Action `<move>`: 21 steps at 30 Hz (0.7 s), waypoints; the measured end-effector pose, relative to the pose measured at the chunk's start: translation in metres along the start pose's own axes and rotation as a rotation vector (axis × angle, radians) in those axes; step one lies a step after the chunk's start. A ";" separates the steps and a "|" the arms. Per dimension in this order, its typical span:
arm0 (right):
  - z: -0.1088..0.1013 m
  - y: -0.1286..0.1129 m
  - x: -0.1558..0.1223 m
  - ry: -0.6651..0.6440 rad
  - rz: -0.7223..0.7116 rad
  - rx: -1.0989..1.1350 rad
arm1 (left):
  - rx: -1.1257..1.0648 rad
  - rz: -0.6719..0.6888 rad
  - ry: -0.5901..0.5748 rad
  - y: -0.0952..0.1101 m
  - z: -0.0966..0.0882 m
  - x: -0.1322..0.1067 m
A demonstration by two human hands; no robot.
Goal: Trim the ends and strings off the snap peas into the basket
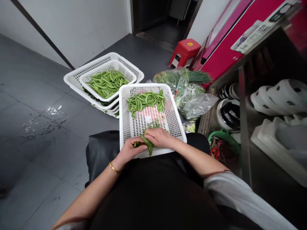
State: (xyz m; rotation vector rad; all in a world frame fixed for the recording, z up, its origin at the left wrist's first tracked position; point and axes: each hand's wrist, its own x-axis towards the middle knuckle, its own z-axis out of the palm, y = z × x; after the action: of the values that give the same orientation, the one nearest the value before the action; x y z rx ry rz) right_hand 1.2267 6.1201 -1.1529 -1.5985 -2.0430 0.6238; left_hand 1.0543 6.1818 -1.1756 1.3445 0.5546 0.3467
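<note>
On my lap rests a white perforated basket [176,119], with a heap of green pea pods [146,100] at its far end and small green scraps [154,124] nearer me. Above its near rim my two hands meet. My left hand [129,148], with a gold bangle at the wrist, is closed around a few pods. My right hand [159,138] pinches the top end of one pea pod [148,147], which hangs down between the hands. The undersides of the fingers are hidden.
At the left, stacked white baskets [72,76] hold more pea pods [107,83]. Bagged green vegetables [187,86] lie right of my lap, by a red stool [185,49]. A metal shelf [244,127] with containers and a green basket [224,134] stand right. Wet floor [45,121] shows left.
</note>
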 end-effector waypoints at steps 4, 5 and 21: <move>-0.001 0.003 0.000 -0.065 -0.022 -0.078 | -0.005 -0.049 0.054 0.003 -0.004 0.004; -0.003 0.005 -0.001 -0.077 -0.024 -0.080 | -0.066 -0.057 0.106 0.002 -0.006 0.005; 0.009 0.107 0.115 -0.122 0.673 0.120 | -0.756 -0.167 0.001 -0.012 -0.024 0.018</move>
State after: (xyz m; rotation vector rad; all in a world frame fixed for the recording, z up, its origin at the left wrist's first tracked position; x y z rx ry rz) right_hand 1.2776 6.2550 -1.2157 -2.2182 -1.4727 1.0718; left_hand 1.0552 6.2089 -1.1932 0.5666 0.4639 0.3693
